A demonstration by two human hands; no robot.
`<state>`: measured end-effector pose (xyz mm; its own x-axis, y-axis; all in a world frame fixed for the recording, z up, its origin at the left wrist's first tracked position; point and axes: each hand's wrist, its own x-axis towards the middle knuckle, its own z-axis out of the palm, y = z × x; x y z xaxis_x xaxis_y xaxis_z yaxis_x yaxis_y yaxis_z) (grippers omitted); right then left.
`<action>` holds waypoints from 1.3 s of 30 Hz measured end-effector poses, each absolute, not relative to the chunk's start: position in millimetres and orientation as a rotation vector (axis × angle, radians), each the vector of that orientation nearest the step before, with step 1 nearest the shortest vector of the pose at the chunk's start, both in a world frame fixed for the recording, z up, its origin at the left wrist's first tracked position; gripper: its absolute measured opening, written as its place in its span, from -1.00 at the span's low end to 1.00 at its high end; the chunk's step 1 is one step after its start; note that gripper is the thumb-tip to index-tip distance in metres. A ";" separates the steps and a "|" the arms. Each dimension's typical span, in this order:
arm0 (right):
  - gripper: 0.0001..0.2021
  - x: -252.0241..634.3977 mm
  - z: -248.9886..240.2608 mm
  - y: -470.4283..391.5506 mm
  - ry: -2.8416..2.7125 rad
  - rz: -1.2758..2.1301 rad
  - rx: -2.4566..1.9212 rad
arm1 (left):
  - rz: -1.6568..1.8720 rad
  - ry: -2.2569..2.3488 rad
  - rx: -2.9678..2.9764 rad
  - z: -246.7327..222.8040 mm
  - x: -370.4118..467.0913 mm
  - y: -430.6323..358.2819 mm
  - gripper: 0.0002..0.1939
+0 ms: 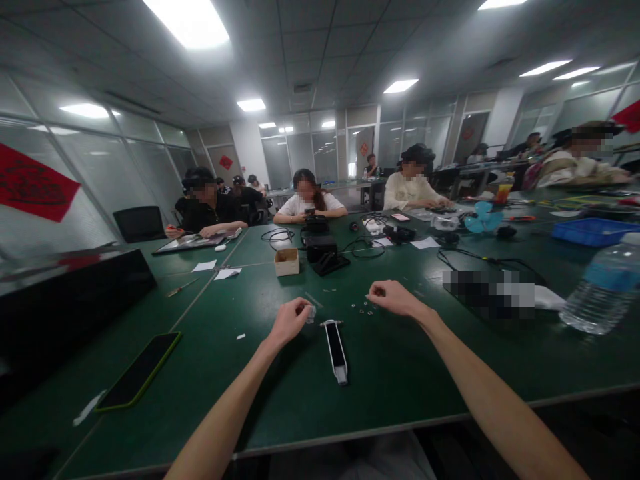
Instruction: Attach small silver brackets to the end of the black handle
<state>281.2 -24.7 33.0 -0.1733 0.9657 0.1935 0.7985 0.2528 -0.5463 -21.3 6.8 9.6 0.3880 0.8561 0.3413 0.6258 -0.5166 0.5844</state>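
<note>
My left hand is closed, its fingertips pinching a small clear plastic piece, perhaps a little bag. My right hand is also closed, thumb and finger together; a tiny pale bit may show at the tips, too small to name. Below and left of it, several small ring-like parts lie scattered on the green tabletop. Between my forearms lies a long white-framed device with a black face, a thin metal crosspiece at its far end. Neither hand touches it.
A phone with a green edge lies at left. An open cardboard box and a black device stand ahead. At right are a water bottle, a blue tray and cables. Several people sit around the tables.
</note>
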 end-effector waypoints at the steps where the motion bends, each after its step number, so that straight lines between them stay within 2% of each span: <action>1: -0.73 279.4 30.1 -23.7 -2.040 0.439 -1.616 | 0.850 1.291 2.285 8.6 -23.1 8.9 -0.74; 6: -0.82 262.8 16.5 -21.8 -2.116 0.404 -1.550 | 0.691 1.276 2.240 6.9 -29.9 14.1 -0.77; 12: -0.83 244.7 14.0 -28.5 -2.164 0.613 -1.507 | 0.500 1.177 2.202 6.6 -30.8 12.0 -0.78; 29: -0.72 234.3 8.9 -31.3 -2.301 0.571 -1.431 | 0.397 1.130 2.093 1.6 -32.4 15.2 -0.80; 39: -0.73 227.4 3.8 -31.5 -2.285 0.654 -1.348 | 0.439 1.161 2.368 4.7 -23.7 5.6 -0.83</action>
